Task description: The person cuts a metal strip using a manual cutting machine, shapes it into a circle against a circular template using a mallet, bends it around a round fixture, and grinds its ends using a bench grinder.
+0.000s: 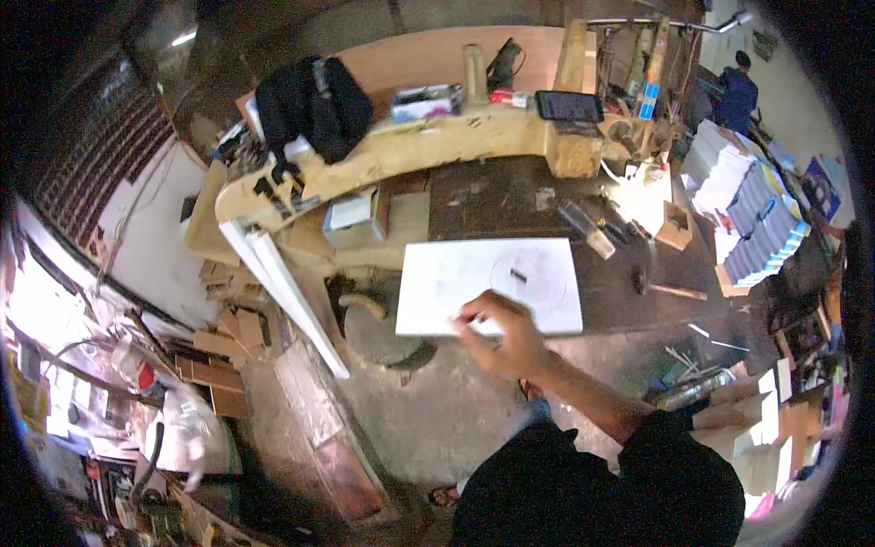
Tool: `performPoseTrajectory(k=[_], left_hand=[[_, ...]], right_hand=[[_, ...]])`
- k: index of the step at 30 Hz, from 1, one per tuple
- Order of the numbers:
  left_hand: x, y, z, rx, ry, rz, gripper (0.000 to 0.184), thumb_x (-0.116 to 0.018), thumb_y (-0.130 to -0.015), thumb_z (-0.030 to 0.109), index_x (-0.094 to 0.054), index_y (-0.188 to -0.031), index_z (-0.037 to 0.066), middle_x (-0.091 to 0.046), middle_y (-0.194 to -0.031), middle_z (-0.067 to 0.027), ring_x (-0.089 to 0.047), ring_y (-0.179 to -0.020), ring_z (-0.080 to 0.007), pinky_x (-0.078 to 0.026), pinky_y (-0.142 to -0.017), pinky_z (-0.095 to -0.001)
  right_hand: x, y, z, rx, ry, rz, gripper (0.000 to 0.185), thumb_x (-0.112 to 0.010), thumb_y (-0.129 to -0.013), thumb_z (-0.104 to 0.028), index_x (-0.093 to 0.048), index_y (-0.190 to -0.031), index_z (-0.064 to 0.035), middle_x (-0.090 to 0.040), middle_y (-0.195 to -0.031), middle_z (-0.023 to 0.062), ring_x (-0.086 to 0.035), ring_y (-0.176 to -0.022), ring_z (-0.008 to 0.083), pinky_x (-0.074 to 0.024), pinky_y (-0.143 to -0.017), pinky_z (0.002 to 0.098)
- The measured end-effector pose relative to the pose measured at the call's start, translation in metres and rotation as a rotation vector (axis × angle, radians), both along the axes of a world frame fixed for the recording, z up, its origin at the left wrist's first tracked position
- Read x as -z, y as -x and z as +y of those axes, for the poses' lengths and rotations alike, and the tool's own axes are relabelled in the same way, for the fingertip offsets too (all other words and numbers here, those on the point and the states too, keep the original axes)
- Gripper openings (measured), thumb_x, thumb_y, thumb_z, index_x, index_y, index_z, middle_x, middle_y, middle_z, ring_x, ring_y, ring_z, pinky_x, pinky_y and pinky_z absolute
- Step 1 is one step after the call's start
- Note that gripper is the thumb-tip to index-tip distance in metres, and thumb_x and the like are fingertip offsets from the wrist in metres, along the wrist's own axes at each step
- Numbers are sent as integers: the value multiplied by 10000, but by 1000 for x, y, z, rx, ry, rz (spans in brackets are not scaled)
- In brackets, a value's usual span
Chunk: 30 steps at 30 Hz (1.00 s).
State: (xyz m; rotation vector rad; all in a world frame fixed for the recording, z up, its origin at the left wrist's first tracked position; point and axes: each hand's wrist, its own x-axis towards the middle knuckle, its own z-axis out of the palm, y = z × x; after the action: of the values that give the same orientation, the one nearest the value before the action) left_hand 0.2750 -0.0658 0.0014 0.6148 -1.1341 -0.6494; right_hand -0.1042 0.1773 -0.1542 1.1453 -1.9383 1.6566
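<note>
white board (437,281) lies on the dark tabletop (492,196) near the middle of the view, marked with a faint ring; a small dark piece (519,274) sits inside the ring, toward two o'clock from the board's centre. the right hand (503,341) hangs over the board's six o'clock edge, its grip curled with thumb and fingers close together; i cannot tell whether anything small is pinched there. the left hand is out of view. the board's seven o'clock corner seems to jut past the tabletop, so a forearm leaning on it could tip or skid it. the dark piece looks loose, and a brushing sleeve or a nudged board might knock it out of the ring. a hammer (682,292) rests at three o'clock, where a wide elbow swing could catch its handle. as for containers, a small wooden box (674,228) stands between two and three o'clock, its inside too small to read. at ten o'clock a blue-and-white box (355,221) shows a pale flat surface on top, either contents or lid. at eleven, a printed carton (427,104) stands on a thick timber beam (492,137), its contents unclear.
</note>
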Motion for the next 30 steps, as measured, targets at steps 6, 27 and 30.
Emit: performPoseTrajectory(k=[6, 27, 30], left_hand=[[121, 203, 5, 576, -443, -49, 146, -647, -812, 26, -580, -942, 29, -585, -808, -56, -547, -708, -158, -462, -674, -279], [361, 447, 77, 1194, -1413, 37, 191, -472, -1031, 177, -589, -1007, 28, -548, -774, -14, -512, -702, -141, -452, -687, -286], [377, 467, 63, 1211, -1445, 2, 208, -521, -1022, 194, -628, -984, 20, -591, -761, -13, -538, -655, -125, -462, -636, -265]], right_hand=[[25, 192, 149, 441, -244, -230, 165, -678, -925, -181, -654, -890, -22, -666, -795, 80, -644, -733, 140, -503, -637, 313], [-10, 438, 201, 558, -654, 467, 468, -674, -900, -337, -538, -1236, -41, -563, -1245, 136, -406, -1281, 335, -319, -1039, 539], [-16, 432, 198, 606, -455, 521, 508, -684, -889, -276, -522, -1308, -41, -578, -1167, 152, -461, -1220, 338, -357, -1003, 503]])
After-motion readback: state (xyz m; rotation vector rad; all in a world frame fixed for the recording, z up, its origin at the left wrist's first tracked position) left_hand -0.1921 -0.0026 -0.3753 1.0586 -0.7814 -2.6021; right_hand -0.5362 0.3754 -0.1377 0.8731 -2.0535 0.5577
